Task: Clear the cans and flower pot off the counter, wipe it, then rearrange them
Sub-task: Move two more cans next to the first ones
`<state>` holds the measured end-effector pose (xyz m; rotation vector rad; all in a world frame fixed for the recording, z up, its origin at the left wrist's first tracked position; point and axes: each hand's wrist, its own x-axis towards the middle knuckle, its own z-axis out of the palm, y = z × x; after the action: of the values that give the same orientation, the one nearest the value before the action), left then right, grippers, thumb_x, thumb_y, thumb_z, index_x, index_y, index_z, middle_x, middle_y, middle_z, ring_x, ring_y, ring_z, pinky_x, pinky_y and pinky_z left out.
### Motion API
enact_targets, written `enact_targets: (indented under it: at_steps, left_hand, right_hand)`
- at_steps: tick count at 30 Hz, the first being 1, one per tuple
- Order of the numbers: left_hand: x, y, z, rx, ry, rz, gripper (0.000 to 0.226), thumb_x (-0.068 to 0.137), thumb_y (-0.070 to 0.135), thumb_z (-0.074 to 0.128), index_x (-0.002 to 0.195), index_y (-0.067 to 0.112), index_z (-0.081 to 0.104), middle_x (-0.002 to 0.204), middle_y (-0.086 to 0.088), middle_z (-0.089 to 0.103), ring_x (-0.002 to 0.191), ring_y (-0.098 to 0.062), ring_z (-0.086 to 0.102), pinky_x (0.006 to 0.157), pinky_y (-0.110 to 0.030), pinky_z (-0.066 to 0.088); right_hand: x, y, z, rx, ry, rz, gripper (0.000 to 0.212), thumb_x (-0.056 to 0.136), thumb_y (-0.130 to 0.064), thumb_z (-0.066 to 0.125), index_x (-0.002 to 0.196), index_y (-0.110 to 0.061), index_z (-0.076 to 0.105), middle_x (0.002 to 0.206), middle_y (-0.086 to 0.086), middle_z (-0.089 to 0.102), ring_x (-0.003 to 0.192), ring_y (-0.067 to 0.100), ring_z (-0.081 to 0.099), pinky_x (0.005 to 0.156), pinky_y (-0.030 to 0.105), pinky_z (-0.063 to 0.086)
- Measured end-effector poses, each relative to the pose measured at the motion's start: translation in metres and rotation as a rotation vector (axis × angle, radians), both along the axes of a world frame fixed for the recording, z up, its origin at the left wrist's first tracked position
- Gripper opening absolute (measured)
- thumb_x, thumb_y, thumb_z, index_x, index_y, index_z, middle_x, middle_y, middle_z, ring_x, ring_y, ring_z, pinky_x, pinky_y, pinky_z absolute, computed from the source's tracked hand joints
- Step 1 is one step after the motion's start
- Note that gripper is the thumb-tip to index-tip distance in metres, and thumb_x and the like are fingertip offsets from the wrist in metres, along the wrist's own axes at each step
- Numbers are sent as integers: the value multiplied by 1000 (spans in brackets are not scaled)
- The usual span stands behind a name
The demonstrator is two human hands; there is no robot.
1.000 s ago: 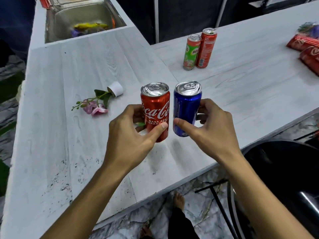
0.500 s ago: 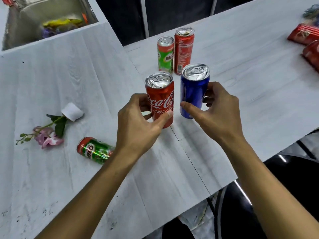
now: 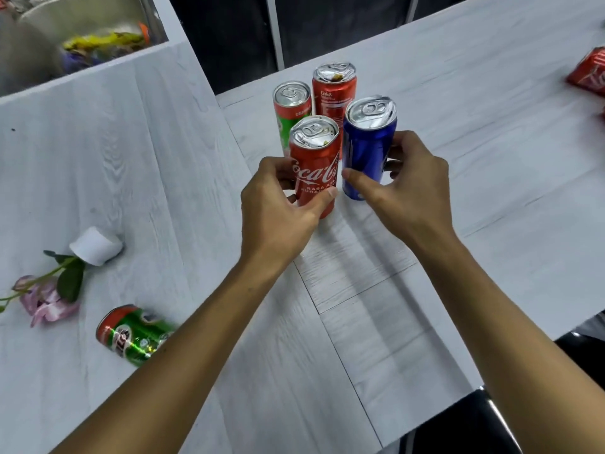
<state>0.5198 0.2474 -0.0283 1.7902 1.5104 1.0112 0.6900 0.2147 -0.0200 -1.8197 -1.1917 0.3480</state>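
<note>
My left hand (image 3: 278,208) grips a red Coca-Cola can (image 3: 316,165), held upright. Right beside it my right hand (image 3: 406,191) grips a blue can (image 3: 368,149), also upright. Both cans are just in front of a green can (image 3: 289,108) and a taller red can (image 3: 334,93) that stand on the white wood-grain counter (image 3: 425,273). Whether the held cans touch the counter I cannot tell. A small white flower pot (image 3: 95,245) lies tipped over at the left with its pink flower (image 3: 45,299) spilled out. Another green can (image 3: 131,334) lies on its side near my left forearm.
A steel sink (image 3: 75,37) holding yellow and purple items sits at the far left corner. Red packets (image 3: 589,75) lie at the right edge. A dark gap runs behind the counter, and a black chair (image 3: 491,424) stands below the front edge.
Both hands have carried the red and blue cans away from me, up to the green and tall red cans. The view has shifted, so the lying green can is now in sight.
</note>
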Motion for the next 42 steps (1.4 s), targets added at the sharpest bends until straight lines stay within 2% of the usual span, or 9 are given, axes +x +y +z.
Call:
enact_targets:
  at_steps: [7,12,19,26,30,33,36,39,42]
  left_hand:
    - [13,15,-2,16,2,36,71,72,54,87,127,21,57,109,19,61,90,12,60,74,-6,52]
    - [16,19,-6,13,12,52,73,73,54,86,130,20,55,120,10,67,96,0,63,78,-9,52]
    - [15,22,-11,3,-8,62,73,73,53,87,129,19,55,117,14,63,90,11,59,72,3,46]
    - [16,21,-15,1,-15,64,73,74,53,87,130,20,54,118,15,62,89,15,57,72,7,41]
    - [16,22,-17,-4,-14,66,74,72,55,87,130,23,54,125,10,65,93,7,61,79,-5,51]
    - [13,22,-20,-13,-17,66,80,70,60,87,133,25,51,129,9,65,106,-2,63,88,-20,57]
    - [7,17,-23,-49,15,43,91,65,70,83,138,29,46,134,9,62,114,-6,61,93,-31,58]
    - [-6,8,-23,-104,91,28,95,65,81,74,141,34,44,139,12,58,118,-6,58,94,-33,55]
    - [-26,-4,-20,-128,187,-13,87,71,80,68,143,35,46,145,11,55,127,-11,56,94,-29,47]
  right_hand:
    - [9,18,-6,-6,1,37,71,73,-54,82,129,-17,59,116,-6,71,100,10,68,87,34,60]
    - [13,23,-12,-21,-4,36,73,74,-53,83,132,-17,57,121,-3,71,103,11,67,88,33,59]
    - [14,27,-19,-22,-24,57,75,75,-54,81,134,-18,55,124,-3,70,101,5,63,87,25,57]
    - [14,31,-24,-43,-65,93,75,78,-54,78,138,-18,51,129,-2,68,110,13,66,82,15,47]
    - [13,30,-23,-64,-75,96,77,79,-53,79,140,-17,49,132,1,67,115,17,66,88,21,51]
    - [13,25,-22,-95,-77,96,80,78,-51,80,143,-17,47,136,1,64,121,18,63,92,24,49]
    - [13,15,-23,-156,-84,51,87,80,-52,79,150,-17,40,147,2,56,131,20,55,102,36,50]
    - [7,0,-24,-205,-109,-3,86,84,-53,75,152,-15,39,151,6,51,135,24,51,104,42,48]
    - [-3,-19,-24,-271,-144,-12,84,86,-50,73,153,-13,39,153,7,49,138,26,47,107,41,43]
